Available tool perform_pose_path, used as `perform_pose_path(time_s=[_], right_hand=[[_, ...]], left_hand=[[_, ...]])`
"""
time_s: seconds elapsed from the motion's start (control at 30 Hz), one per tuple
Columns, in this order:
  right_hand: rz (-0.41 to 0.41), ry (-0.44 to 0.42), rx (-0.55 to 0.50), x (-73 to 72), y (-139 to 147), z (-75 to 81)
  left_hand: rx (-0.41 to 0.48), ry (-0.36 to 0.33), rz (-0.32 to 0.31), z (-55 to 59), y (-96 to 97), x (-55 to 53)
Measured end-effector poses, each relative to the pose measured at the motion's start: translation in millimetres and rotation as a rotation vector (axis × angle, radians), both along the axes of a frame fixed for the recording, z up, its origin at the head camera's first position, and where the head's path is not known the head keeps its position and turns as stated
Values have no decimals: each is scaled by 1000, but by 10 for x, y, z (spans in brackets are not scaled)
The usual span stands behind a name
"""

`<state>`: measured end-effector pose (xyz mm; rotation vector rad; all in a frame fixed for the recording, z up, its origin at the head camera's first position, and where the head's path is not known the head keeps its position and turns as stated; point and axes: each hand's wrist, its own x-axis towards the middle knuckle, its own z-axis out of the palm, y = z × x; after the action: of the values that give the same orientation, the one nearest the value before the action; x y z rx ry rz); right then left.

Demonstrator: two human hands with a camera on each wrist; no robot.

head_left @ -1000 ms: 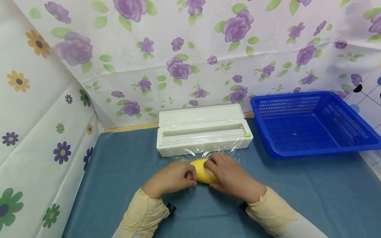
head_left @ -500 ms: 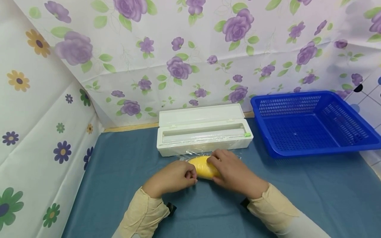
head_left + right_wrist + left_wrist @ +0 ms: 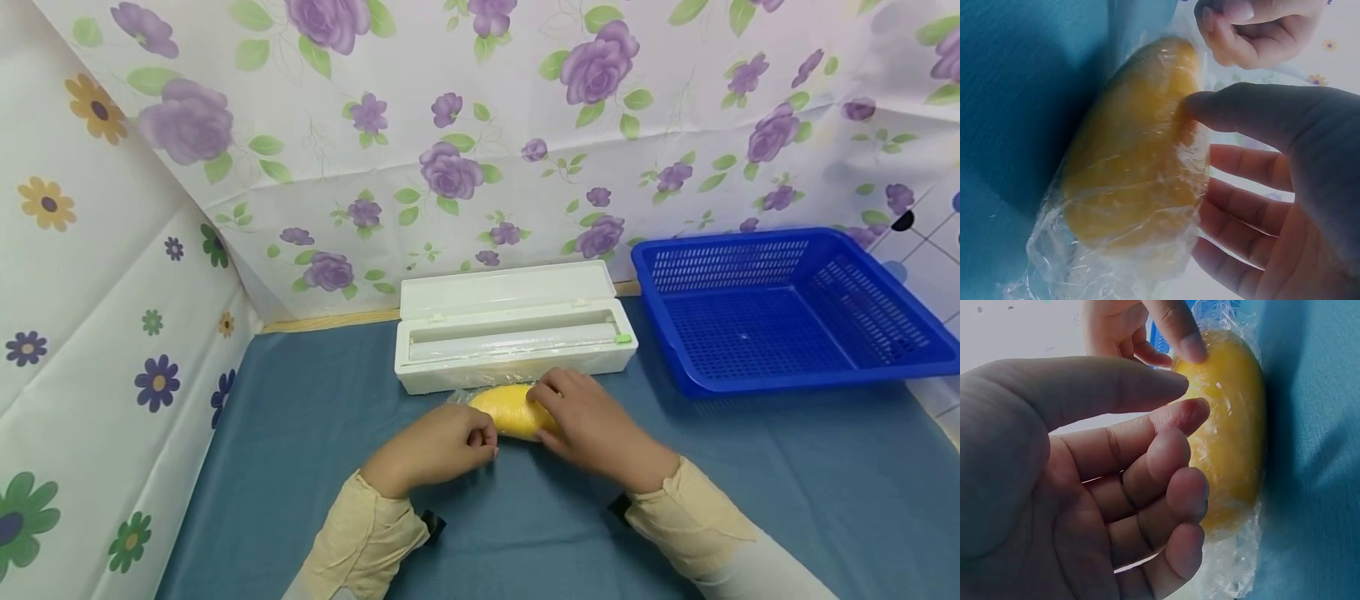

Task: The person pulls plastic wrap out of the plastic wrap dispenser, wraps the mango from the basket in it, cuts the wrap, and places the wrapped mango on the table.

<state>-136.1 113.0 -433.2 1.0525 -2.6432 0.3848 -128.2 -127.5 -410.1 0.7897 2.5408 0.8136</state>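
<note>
A yellow mango [image 3: 512, 411] wrapped in clear cling film lies on the blue tablecloth, in front of the white cling film box [image 3: 517, 358]. My right hand [image 3: 596, 429] holds its right end, thumb on the near side and fingers over the far side. Loose film [image 3: 1079, 275] bunches past that end in the right wrist view. Beside the mango's left end, my left hand [image 3: 435, 446] stays with its fingers loosely curled. A gap shows between its thumb and index fingertip in the left wrist view, with the wrapped mango [image 3: 1235, 425] just beyond.
The box's lid [image 3: 510, 290] stands raised at the back, showing the film roll [image 3: 517, 342] and a green slider [image 3: 622, 339]. A blue plastic basket [image 3: 795, 387] stands to the right. Flowered sheets [image 3: 450, 217] line the back and left side.
My right hand has rolled the mango away toward the box, taking up the film stretched between them. My left hand has barely moved, and the mango has slid away from it.
</note>
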Motion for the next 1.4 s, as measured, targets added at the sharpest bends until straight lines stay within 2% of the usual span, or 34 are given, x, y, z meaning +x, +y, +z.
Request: perform_pose_path(time_s=[0.23,0.47,0.6,0.7,0.87,0.97,1.17,1.4], right_hand=[[-22,0,-13,-25,11,2],[-30,3,-32,-53,12,1],[-32,2,-44,-75,19,-10],[-37,0,-55,-92,22,-21],[-46,5,-61,-119,24,-42],[-45,-1,-69,-129,30,-52],[-22,-12,-66,-141,50,-82],[10,-17,-71,-185,75,-137]], left_hand=[[-1,15,-5,-20,17,-4],[39,56,46,-45,71,-26],[97,122,115,-42,109,-23],[114,209,165,-48,147,-6],[79,399,204,-92,223,14],[49,476,231,-127,250,19],[-33,540,273,-230,257,0],[-37,599,267,-332,238,-62]])
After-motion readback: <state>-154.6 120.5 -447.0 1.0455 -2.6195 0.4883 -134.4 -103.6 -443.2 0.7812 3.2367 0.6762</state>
